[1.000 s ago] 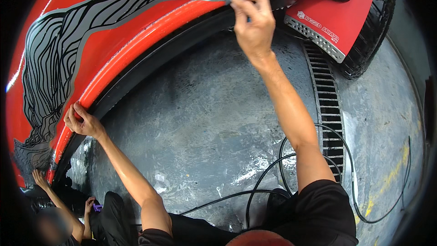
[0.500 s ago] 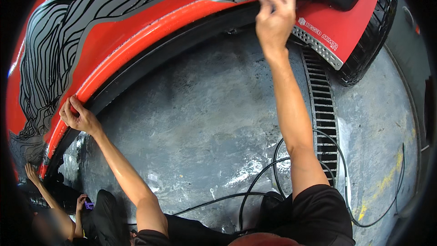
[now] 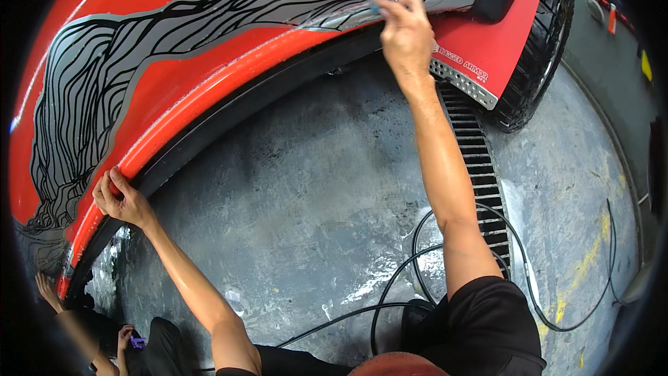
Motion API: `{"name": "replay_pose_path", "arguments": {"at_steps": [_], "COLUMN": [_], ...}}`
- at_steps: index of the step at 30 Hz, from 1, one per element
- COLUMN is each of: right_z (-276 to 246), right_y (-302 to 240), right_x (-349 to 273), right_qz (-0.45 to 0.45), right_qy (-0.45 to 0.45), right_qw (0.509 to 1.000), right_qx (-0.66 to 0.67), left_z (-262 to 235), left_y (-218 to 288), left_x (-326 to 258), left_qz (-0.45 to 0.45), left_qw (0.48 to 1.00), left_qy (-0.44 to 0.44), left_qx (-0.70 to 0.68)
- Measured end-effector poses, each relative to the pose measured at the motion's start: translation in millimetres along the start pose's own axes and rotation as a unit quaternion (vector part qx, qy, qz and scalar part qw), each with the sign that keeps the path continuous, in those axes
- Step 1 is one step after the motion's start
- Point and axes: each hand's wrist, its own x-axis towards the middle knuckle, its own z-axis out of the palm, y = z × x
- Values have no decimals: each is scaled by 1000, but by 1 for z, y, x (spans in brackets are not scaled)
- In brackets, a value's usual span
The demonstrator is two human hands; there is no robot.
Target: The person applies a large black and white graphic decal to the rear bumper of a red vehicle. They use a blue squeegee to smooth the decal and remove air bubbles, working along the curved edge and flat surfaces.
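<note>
Patterned decal (image 3: 83, 90) looks mostly down on red panel (image 3: 174, 87), lower edge unclear where R hand (image 3: 407, 38) pinches sm. blue pc (image 3: 377, 8); L hand (image 3: 122, 198) curled at panel's edge, can't tell grip.

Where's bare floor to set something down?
The widest bare patch is the grey floor between your forearms, bordered above by the red vehicle. Another lies right of the drain grate, below the tyre. Crowded: around the looped hose, and lower left by a co-worker's leg.
</note>
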Motion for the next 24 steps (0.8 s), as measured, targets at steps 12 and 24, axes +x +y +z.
{"name": "replay_pose_path", "arguments": {"at_steps": [12,24], "right_z": [-4,2], "right_y": [-60,-28], "right_x": [-30,8], "right_qz": [-19,113], "right_qy": [-128,76], "right_qw": [988,947], "right_qx": [79,291], "left_z": [4,39], "left_y": [8,178], "left_x": [0,-16], "left_qz": [2,116], "left_qw": [1000,966], "left_qy": [-13,-226], "left_qx": [2,-44]}}
